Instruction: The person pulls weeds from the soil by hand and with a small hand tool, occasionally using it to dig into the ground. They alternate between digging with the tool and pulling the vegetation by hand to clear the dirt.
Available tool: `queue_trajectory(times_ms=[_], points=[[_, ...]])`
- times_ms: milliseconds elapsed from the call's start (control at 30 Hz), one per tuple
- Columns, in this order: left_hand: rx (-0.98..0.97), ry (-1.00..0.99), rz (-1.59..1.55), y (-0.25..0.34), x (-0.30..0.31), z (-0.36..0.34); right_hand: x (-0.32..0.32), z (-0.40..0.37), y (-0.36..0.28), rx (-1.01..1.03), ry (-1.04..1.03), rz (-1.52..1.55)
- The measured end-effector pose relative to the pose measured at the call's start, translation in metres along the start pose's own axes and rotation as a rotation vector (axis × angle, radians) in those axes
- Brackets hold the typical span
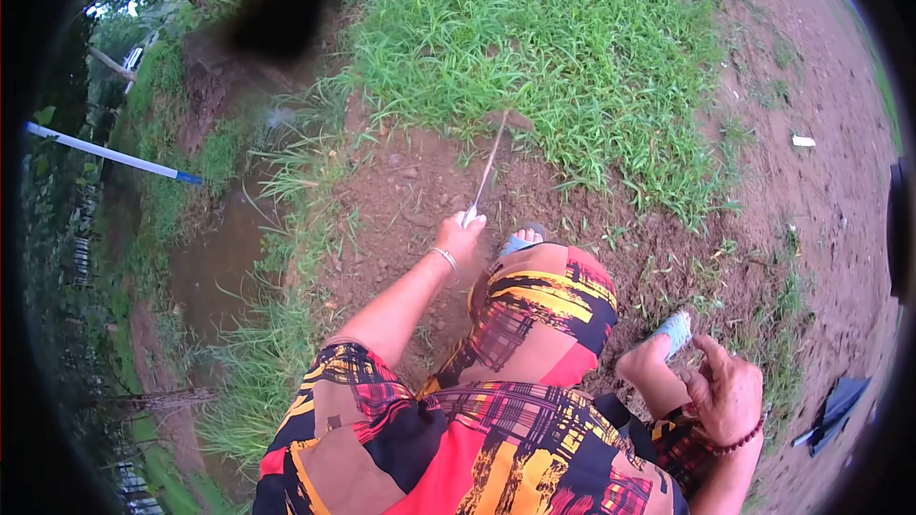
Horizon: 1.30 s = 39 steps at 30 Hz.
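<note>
My left hand (460,236), with a pale bracelet at the wrist, is closed around the light handle of a long thin tool (488,172). The far end of the tool reaches the edge of the green grass (534,48), over bare brown soil (410,181). Off to the right, beside my lower leg, my right hand (725,391) hangs with loosely bent fingers apart and nothing visible in it. A dark beaded bracelet circles that wrist. My feet, in light blue sandals (676,332), stand on the soil.
Muddy water (224,267) runs along the left, bordered by grass tufts. A white and blue pole (114,153) juts in at the far left. A dark folded object (835,413) lies at the lower right, and a small white scrap (803,141) lies on the dirt.
</note>
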<state>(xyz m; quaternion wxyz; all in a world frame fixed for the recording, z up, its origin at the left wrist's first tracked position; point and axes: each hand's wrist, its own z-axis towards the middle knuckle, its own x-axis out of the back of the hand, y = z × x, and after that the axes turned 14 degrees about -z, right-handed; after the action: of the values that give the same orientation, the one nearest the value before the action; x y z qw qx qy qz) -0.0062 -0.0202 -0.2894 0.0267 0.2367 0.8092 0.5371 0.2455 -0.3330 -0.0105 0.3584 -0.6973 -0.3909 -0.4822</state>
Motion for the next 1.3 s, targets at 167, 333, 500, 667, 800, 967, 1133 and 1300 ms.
queue_trajectory(times_ms=[167, 333, 500, 667, 800, 967, 1133, 1300], points=[[-0.003, 0.051, -0.323, 0.039, -0.007, 0.013, -0.001, 0.003, -0.002, -0.045, -0.066, 0.014], [-0.053, 0.191, 0.412, -0.119, -0.008, 0.058, -0.01, 0.006, -0.004, -0.052, -0.112, 0.024], [0.258, -0.063, 0.526, -0.146, 0.029, -0.057, -0.011, 0.009, -0.009, 0.025, -0.061, -0.005], [0.398, -0.53, 0.52, -0.266, 0.059, -0.082, -0.013, 0.012, -0.013, 0.012, -0.092, -0.057], [0.342, -0.413, 0.717, -0.239, 0.03, -0.092, -0.019, 0.013, -0.014, 0.047, -0.036, -0.076], [0.195, -0.082, 0.234, -0.145, 0.03, -0.088, -0.02, 0.01, -0.01, 0.006, -0.052, -0.036], [-0.101, 0.085, 0.093, -0.075, 0.025, 0.024, -0.017, 0.008, -0.012, 0.014, -0.05, -0.06], [-0.372, 0.137, -0.206, 0.081, -0.009, 0.039, -0.016, 0.01, -0.009, 0.001, -0.037, -0.053]])
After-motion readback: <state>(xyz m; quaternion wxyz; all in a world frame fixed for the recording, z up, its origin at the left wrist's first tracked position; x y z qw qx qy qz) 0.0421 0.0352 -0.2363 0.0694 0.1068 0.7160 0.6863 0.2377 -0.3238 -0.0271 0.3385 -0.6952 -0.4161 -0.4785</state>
